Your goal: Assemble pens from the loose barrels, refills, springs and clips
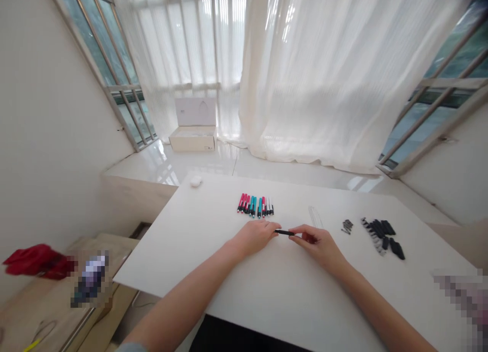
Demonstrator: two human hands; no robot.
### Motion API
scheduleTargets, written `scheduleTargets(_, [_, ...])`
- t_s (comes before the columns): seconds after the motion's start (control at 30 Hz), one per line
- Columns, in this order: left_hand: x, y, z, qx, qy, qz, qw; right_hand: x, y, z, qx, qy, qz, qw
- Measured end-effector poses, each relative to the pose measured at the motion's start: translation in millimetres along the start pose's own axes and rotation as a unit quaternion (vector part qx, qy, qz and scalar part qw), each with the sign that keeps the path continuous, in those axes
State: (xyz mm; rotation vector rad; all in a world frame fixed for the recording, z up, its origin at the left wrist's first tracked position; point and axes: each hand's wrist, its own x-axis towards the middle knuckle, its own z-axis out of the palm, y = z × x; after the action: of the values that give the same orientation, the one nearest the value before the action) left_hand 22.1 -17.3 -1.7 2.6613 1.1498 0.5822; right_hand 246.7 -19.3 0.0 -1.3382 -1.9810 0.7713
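Both of my hands meet over the middle of the white table (213,270), holding a thin black pen part (284,233) between them. My left hand (257,236) pinches its left end, and my right hand (318,242) pinches its right end. Just beyond my hands lies a row of several pens (255,205) with red, teal and white barrels. To the right of my right hand sit a small heap of dark little parts (346,226) and a larger pile of black and grey caps (382,234).
A clear ruler-like strip (315,216) lies beyond my right hand. A small white round object (195,180) sits at the table's far left corner. An open white box (193,132) stands on the window ledge by the curtains. Red cloth (36,260) lies at the lower left.
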Motion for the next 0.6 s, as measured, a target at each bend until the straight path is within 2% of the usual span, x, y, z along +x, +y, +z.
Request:
scheduleTargets(0.3, [-0.6, 3.3, -2.2, 0.065, -0.025, -0.006, 0.998, -3.1, 1.2, -6.6, -0.053, 0.034, -0.059, 0.996])
scheduleTargets(0.6, [-0.7, 9.9, -7.2, 0.048, -0.046, -0.032, 0.997, -3.8, -7.6, -8.0, -0.094, 0.023, -0.147, 0.984])
